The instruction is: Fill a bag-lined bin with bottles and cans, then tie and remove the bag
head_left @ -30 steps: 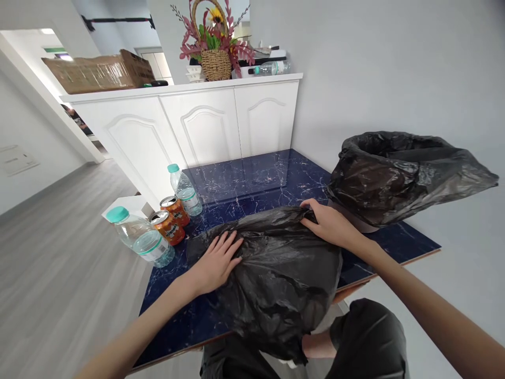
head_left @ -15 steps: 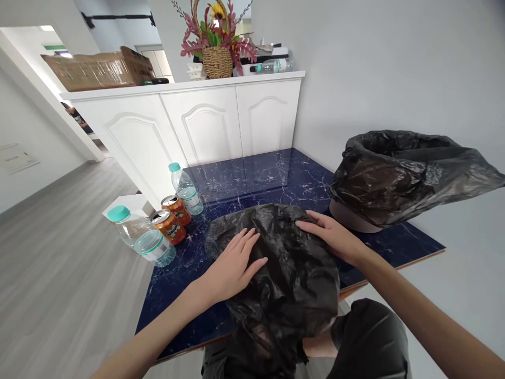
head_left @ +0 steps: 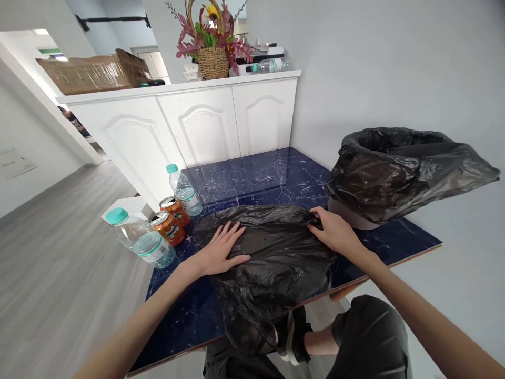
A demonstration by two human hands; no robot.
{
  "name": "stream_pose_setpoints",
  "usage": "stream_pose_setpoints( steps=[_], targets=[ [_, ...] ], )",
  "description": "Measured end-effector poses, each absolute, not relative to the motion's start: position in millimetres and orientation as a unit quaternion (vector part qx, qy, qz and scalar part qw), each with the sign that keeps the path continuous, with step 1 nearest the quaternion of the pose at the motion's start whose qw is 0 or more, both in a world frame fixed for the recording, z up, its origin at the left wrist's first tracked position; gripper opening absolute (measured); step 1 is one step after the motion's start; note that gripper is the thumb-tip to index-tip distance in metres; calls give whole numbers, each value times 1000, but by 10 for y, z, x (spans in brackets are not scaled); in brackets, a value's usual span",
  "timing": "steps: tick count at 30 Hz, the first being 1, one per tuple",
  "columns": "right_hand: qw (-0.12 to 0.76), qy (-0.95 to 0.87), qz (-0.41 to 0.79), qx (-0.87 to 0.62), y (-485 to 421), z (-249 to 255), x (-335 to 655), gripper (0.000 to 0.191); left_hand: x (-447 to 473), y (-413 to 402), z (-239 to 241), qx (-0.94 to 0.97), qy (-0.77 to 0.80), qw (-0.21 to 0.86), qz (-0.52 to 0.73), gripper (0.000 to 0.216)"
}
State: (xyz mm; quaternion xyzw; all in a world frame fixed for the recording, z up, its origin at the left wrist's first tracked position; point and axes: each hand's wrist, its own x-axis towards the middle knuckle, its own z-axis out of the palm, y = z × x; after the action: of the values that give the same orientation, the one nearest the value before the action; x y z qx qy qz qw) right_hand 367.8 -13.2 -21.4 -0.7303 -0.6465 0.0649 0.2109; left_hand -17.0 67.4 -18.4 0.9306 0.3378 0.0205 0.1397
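A black plastic bag (head_left: 272, 263) lies spread over the front of the dark blue marbled table (head_left: 252, 179), its lower part hanging past the near edge. My left hand (head_left: 221, 250) rests flat on the bag's left side, fingers spread. At the bag's upper right corner, my right hand (head_left: 329, 229) pinches the plastic between thumb and fingers. Just beyond that hand stands a bin (head_left: 351, 218) lined with another black bag (head_left: 394, 176), whose loose end sticks out to the right.
Along the table's left edge stand two clear bottles with teal caps, one nearer (head_left: 144, 242) and one farther (head_left: 185, 192), with two orange cans (head_left: 169, 226) between them. A white cabinet (head_left: 209, 121) backs the table, carrying a flower basket (head_left: 213, 62) and a cardboard box (head_left: 90, 72).
My left hand has slid left across the bag, and my right hand has closed on its corner. The bag is stretched wider and flatter, with less bulk over the near edge.
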Motion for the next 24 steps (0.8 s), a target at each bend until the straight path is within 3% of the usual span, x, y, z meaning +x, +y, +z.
stream_pose_setpoints(
  steps=[4,8,14,17,21,24],
  targets=[
    [272,-700,-44,-659,-223,-188,3489,51,-187,637,33,934,332,93,95,64],
    [289,-789,-63,-538,-273,-197,3293,46,-33,184,286,955,229,144,120,43],
    [199,-810,38,-551,-240,-630,3381,59,-152,-305,293,975,133,176,7,64],
    [195,-797,68,-568,-248,-729,3439,62,-349,-365,249,975,145,167,22,76],
    [202,-786,79,-578,-270,-711,3428,64,-520,-473,230,965,157,196,68,71],
    [203,-781,90,-584,-269,-703,3412,64,-553,-549,156,963,163,209,42,99]
  ],
)
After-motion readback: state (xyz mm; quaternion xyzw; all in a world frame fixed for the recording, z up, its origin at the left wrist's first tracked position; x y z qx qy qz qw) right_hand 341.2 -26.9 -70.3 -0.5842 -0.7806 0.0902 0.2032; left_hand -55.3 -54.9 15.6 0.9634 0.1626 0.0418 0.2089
